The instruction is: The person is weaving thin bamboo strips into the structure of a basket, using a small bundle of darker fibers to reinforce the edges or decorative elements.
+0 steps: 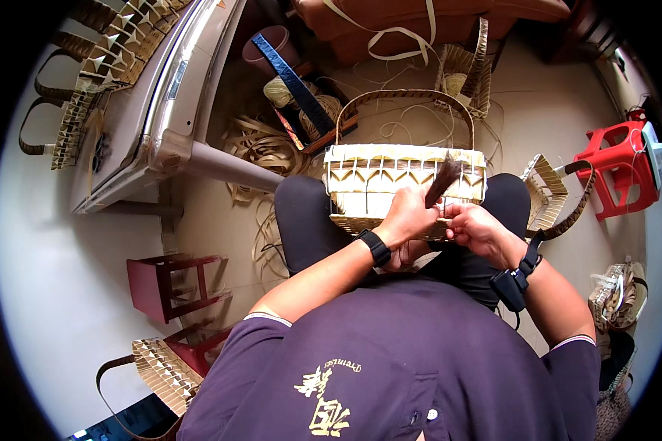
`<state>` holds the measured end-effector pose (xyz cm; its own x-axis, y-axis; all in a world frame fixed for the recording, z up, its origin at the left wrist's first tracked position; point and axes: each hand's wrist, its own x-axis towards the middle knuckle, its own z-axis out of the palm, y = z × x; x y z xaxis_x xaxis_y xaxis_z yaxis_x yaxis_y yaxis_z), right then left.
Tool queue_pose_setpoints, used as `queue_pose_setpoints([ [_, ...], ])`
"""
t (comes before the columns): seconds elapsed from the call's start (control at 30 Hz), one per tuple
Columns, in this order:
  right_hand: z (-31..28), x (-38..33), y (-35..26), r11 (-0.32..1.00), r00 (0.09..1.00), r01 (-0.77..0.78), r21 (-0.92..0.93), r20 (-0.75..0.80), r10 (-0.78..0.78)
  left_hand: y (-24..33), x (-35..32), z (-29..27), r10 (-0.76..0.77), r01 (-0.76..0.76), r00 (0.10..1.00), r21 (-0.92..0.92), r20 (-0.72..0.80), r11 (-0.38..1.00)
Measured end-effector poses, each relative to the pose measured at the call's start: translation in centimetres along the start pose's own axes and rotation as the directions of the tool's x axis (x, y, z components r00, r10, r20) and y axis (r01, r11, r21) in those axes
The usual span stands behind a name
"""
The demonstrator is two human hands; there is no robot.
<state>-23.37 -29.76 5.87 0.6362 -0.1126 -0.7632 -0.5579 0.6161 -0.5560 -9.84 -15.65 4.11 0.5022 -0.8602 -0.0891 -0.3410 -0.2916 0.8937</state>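
Observation:
A woven basket [379, 180] in pale straw strips, with zigzag bands and a tall arched brown handle, rests between my knees. My left hand [407, 214] is closed around a dark brown tool handle [443, 181], wider at its upper end, against the basket's near side. The tool's working end is hidden by my fingers. Just to the right, my right hand [482, 229] pinches at the lower part of the same side. Whatever sits between its fingertips is too small to make out.
Loose pale strips [261, 151] lie on the floor at left, beside an open box [331, 121] holding twine balls. Smaller baskets [546, 191] [467, 77] stand right and ahead. A red plastic stool [616, 165] is at far right, a dark red wooden stool [154, 287] at left.

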Motion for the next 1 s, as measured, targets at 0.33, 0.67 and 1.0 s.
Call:
queue_pose_setpoints([
  [0.33, 0.6, -0.5, 0.9, 0.981, 0.989, 0.127, -0.144, -0.058, -0.136, 0.1, -0.1, 0.2, -0.021, -0.025, 0.993, 0.393, 0.112, 0.919],
  [0.67, 1.8, -1.7, 1.7, 0.658, 0.845, 0.417, -0.627, 0.001, -0.534, -0.7, -0.1, -0.1, 0.083, -0.112, 0.992, 0.381, 0.093, 0.918],
  [1.0, 1.9, -1.9, 2.6, 0.324, 0.655, 0.503, -0.801, 0.109, -0.748, 0.8, -1.0, 0.8, 0.168, -0.197, 0.98, 0.512, 0.103, 0.836],
])
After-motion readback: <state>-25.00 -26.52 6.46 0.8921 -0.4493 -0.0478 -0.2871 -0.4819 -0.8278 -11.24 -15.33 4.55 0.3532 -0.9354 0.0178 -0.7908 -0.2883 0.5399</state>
